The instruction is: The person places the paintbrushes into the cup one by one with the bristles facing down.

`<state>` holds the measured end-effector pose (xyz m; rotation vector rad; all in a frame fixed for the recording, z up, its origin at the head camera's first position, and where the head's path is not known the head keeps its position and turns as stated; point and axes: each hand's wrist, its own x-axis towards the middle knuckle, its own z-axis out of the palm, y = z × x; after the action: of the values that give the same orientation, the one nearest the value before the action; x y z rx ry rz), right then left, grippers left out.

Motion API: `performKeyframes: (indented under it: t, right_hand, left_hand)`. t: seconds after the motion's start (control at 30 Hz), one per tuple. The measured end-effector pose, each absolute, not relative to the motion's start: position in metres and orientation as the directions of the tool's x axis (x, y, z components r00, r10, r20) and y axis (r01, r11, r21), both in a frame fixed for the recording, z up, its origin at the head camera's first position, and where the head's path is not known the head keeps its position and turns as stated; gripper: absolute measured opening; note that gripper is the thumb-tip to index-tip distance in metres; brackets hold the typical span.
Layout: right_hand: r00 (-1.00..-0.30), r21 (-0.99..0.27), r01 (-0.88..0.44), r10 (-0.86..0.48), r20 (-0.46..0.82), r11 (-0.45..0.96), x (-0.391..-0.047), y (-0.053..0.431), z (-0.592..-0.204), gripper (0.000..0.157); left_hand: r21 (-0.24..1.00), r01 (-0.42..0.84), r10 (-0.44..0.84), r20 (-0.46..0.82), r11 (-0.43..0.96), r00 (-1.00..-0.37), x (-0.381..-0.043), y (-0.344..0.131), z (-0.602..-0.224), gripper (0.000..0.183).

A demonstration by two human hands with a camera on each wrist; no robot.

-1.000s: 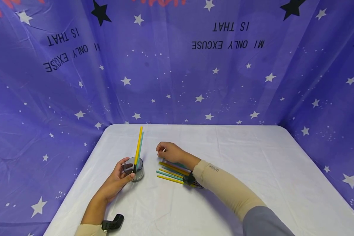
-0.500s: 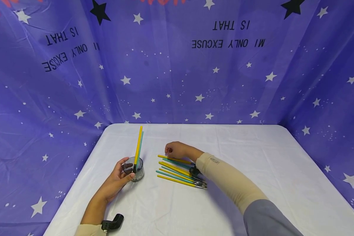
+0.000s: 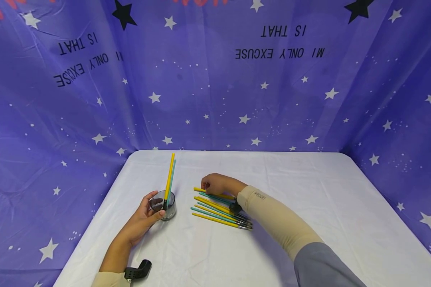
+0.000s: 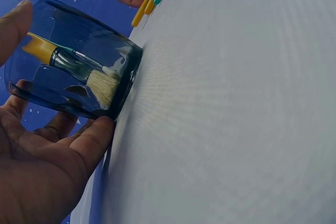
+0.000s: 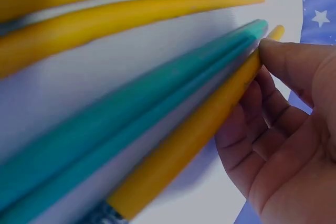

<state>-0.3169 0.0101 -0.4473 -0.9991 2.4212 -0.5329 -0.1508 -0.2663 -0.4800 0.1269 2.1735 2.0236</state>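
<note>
My left hand (image 3: 142, 220) grips a clear glass cup (image 3: 170, 211) that stands on the table, thumb on one side and fingers round the other. Inside the cup lean a yellow paintbrush (image 3: 170, 175) and a teal one (image 3: 172, 179); the left wrist view shows pale bristles (image 4: 102, 88) near the cup's bottom. To the right, my right hand (image 3: 215, 184) pinches the handle of the farthest yellow paintbrush (image 5: 194, 135) between thumb and fingers. Beside it lie teal paintbrushes (image 5: 126, 103) and more yellow ones (image 5: 131, 24), bristle ends pointing right, partly under my wrist.
A white cloth covers the table (image 3: 309, 191). Several yellow and teal paintbrushes (image 3: 215, 219) lie side by side right of the cup. A purple curtain (image 3: 215, 79) with stars and lettering hangs behind and at the sides.
My right hand has moved right, away from the cup, onto the farthest yellow paintbrush, and now pinches it. My left hand and the cup have stayed in place.
</note>
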Motion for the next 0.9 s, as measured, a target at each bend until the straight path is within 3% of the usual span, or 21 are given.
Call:
performKeyframes:
  t: [0.33, 0.67, 0.9]
  right_hand:
    - [-0.591, -0.587, -0.564, -0.780, -0.204, 0.581, -0.321, 0.008, -0.424, 0.011]
    - [-0.616, -0.733, -0.450, -0.771, -0.159, 0.510, -0.316, -0.003, -0.397, 0.014]
    - [-0.647, -0.820, -0.407, -0.761, -0.052, 0.401, -0.312, -0.010, -0.384, 0.016]
  left_hand:
    - [0.996, -0.051, 0.174, -0.064, 0.079, -0.983, -0.150, -0.266, -0.478, 0.078]
    - [0.995, -0.059, 0.170, -0.072, 0.079, -0.983, -0.150, -0.265, -0.477, 0.078]
    - [0.996, -0.059, 0.172, -0.071, 0.073, -0.983, -0.151, -0.265, -0.479, 0.078]
